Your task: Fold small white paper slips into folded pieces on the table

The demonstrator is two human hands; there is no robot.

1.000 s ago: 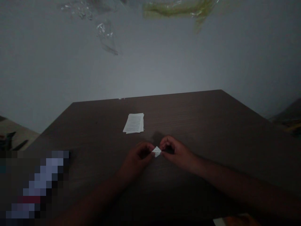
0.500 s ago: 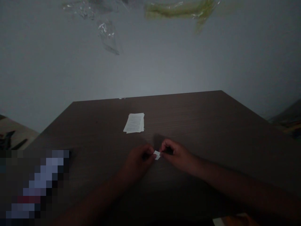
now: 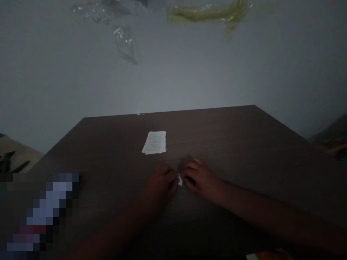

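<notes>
My left hand and my right hand meet low over the dark brown wood-grain table, fingertips turned in toward each other. Pinched between them is a small white folded scrap of paper, so little of it showing that I cannot tell its long axis; only a pale sliver peeks out in the gap. It sits right at the junction of the two hands, touching both, down at or just above the tabletop. Both hands are curled closed on it, the left from its left side and the right from its right, neither clearly nearer than the other.

Straight ahead of my fingertips, a little to the left of the gap and well apart from it, lies a small flat stack of white printed paper slips, its long axis running away from me.
</notes>
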